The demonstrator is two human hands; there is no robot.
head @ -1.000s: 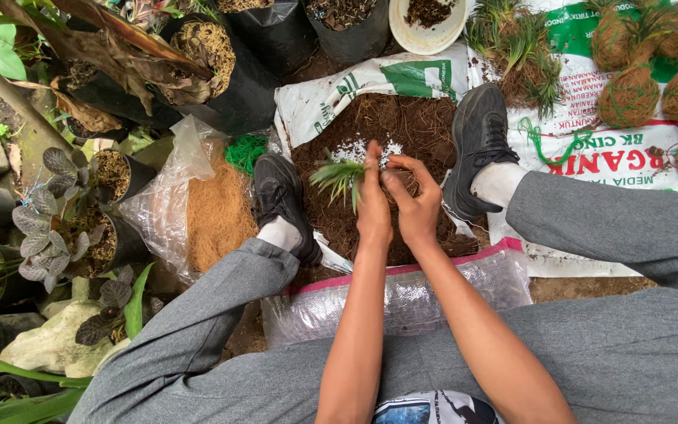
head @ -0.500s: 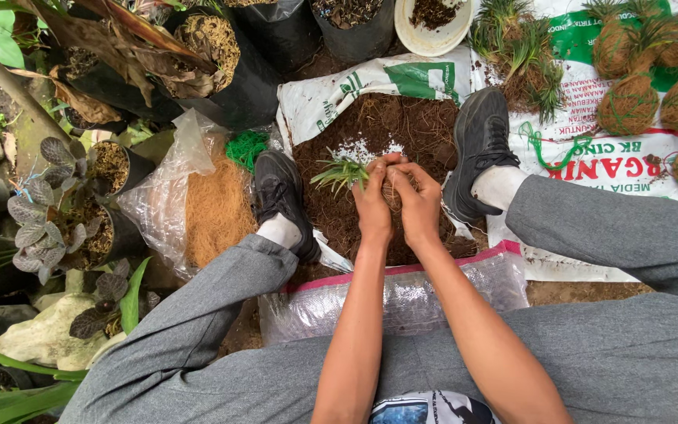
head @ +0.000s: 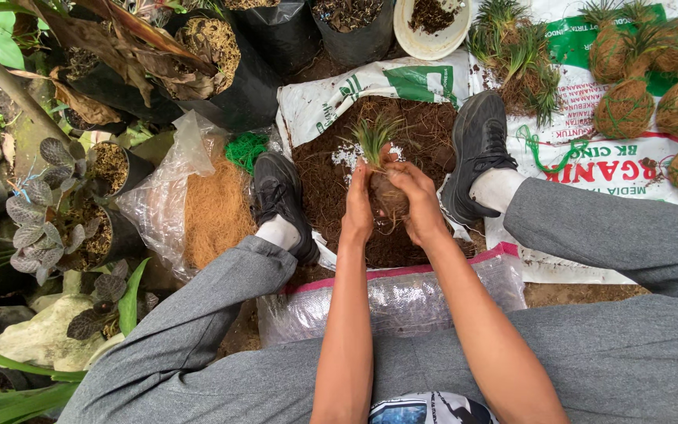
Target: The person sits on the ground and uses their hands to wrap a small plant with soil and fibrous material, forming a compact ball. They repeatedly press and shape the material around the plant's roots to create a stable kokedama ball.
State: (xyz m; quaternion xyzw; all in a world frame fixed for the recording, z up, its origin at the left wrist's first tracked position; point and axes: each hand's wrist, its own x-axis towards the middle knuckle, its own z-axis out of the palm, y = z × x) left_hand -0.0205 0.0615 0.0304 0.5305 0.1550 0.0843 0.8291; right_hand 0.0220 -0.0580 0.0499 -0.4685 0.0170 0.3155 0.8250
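We are sitting with both legs spread around an open white sack [head: 331, 102] of dark brown coconut fibre soil [head: 425, 141], and our two hands are meeting over it. Our left hand [head: 359, 208] is wrapping its fingers closed around the left side of a small root ball [head: 390, 196], while our right hand [head: 417, 204] is closing its fingers over the right side and top — both are gripping the same clump. The root ball is sitting between the palms, just above the soil in the sack, and a tuft of thin green grass-like leaves [head: 374, 133] is sticking out of it towards the far side. Our black shoes [head: 480, 149] are resting on either side of the sack, the left one [head: 280, 200] touching its near left edge. Near our knees a clear plastic bag with a pink rim [head: 402, 298] is lying across the ground. To the left a plastic bag of orange-brown fibre [head: 213, 208] is lying open, with a bit of green netting [head: 246, 149] just beside it. Far to the right, several finished moss-like balls with grass tufts [head: 629, 106] are resting on a printed white sack [head: 590, 165] — well apart from our hands
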